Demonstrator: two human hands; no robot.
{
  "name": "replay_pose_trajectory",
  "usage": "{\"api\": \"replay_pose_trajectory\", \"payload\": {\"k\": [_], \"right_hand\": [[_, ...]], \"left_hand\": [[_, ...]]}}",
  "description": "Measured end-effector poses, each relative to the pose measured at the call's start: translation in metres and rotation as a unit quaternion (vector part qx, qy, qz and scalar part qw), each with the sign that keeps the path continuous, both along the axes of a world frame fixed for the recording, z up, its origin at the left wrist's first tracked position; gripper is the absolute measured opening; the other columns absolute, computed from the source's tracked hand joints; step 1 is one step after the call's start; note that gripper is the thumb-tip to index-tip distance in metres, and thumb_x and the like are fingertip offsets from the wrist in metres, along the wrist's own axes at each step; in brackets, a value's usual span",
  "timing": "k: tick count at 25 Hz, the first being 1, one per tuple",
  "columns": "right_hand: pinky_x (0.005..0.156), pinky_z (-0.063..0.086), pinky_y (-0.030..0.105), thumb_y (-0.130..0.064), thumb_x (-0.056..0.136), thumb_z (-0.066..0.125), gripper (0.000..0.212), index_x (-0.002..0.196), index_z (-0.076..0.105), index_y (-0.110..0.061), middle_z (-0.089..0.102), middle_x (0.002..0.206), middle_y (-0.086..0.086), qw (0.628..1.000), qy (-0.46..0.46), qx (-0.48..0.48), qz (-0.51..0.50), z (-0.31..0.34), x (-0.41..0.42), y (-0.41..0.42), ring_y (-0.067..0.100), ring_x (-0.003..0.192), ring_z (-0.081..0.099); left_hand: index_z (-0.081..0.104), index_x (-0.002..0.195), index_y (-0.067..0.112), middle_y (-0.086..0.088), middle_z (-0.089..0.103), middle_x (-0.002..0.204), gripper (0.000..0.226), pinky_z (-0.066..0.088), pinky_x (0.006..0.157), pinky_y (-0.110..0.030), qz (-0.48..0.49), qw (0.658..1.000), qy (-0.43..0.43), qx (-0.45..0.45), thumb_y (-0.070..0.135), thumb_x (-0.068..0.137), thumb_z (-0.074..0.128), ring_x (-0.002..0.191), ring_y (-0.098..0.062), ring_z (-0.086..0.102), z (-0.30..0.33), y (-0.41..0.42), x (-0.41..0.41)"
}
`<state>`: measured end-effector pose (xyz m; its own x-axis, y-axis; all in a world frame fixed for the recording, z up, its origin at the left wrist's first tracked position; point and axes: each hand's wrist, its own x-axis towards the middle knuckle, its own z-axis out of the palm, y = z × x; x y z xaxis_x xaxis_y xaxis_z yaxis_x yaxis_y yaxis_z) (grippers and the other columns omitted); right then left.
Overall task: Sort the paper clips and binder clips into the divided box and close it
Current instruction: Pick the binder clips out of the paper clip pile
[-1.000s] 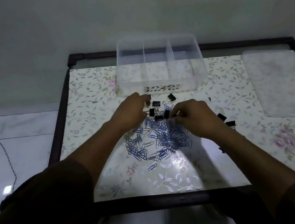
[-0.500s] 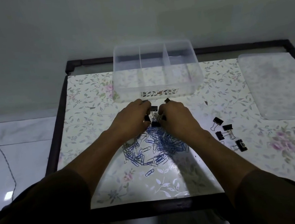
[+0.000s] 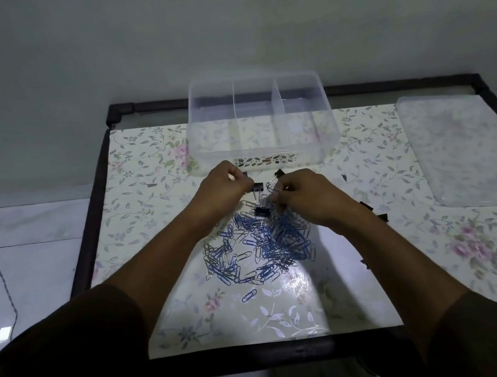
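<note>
A clear divided box (image 3: 205,149) stands open at the back of the table. In front of it lies a heap of blue paper clips (image 3: 260,246), with black binder clips (image 3: 262,211) mixed in at its far edge. My left hand (image 3: 225,188) is curled at the heap's far left, pinching a binder clip (image 3: 245,174), and another binder clip (image 3: 258,186) lies at its fingertips. My right hand (image 3: 304,197) has its fingers pinched down into the heap's far side; what they hold is hidden. One more binder clip (image 3: 279,172) lies just beyond it.
The box's clear lid (image 3: 461,149) lies flat at the right of the table. A few binder clips (image 3: 383,217) peek out behind my right forearm. A single paper clip (image 3: 249,295) lies apart near the front. A dark frame (image 3: 99,206) edges the table.
My right hand swung in towards my left hand, then eased slightly right. It now hides most of the binder clips on the right. My left hand stayed at the heap's far edge.
</note>
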<state>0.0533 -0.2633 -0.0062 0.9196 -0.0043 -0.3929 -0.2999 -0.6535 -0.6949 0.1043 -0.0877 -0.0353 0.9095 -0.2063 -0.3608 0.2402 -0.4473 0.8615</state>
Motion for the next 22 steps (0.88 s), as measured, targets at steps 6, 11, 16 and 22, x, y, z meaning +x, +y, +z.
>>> {"api": "replay_pose_trajectory", "payload": {"k": [6,11,16,22], "right_hand": [[0.06,0.037,0.032,-0.018,0.093,0.055,0.011,0.085,0.057,-0.011,0.06,0.079,0.002,0.997,-0.053,-0.025,-0.044,-0.011,0.002,0.007,0.022,0.072,0.052],[0.069,0.053,0.036,-0.032,0.086,0.073,0.035,0.115,0.06,-0.02,0.066,0.103,0.007,0.975,-0.087,-0.191,0.068,-0.028,-0.003,0.023,0.03,0.089,0.065],[0.07,0.055,0.038,-0.033,0.09,0.069,0.029,0.112,0.06,-0.017,0.066,0.104,0.008,0.959,-0.114,-0.241,0.098,-0.034,-0.005,0.025,0.033,0.09,0.065],[0.061,0.047,0.032,-0.034,0.089,0.062,0.016,0.09,0.066,-0.018,0.066,0.088,0.004,0.945,-0.197,-0.257,0.052,-0.013,-0.001,0.028,0.029,0.078,0.064]], "left_hand": [[0.053,0.129,0.019,-0.015,0.068,0.098,0.036,0.05,0.066,-0.036,-0.099,0.914,-0.243,0.311,0.023,0.093,0.054,0.081,-0.033,0.063,-0.025,0.004,0.001],[0.054,0.106,0.016,-0.013,0.065,0.088,0.015,0.051,0.062,-0.04,-0.129,0.904,-0.245,0.327,0.023,0.093,0.055,0.071,-0.032,0.06,-0.027,0.003,0.005],[0.052,0.098,0.013,-0.012,0.062,0.086,0.021,0.051,0.063,-0.041,-0.142,0.909,-0.227,0.32,0.031,0.09,0.056,0.074,-0.033,0.059,-0.018,0.007,0.001],[0.064,0.091,0.003,-0.016,0.069,0.087,0.029,0.047,0.063,-0.034,-0.104,0.952,-0.132,0.257,0.031,0.087,0.063,0.071,-0.023,0.06,0.027,0.025,-0.005]]}}
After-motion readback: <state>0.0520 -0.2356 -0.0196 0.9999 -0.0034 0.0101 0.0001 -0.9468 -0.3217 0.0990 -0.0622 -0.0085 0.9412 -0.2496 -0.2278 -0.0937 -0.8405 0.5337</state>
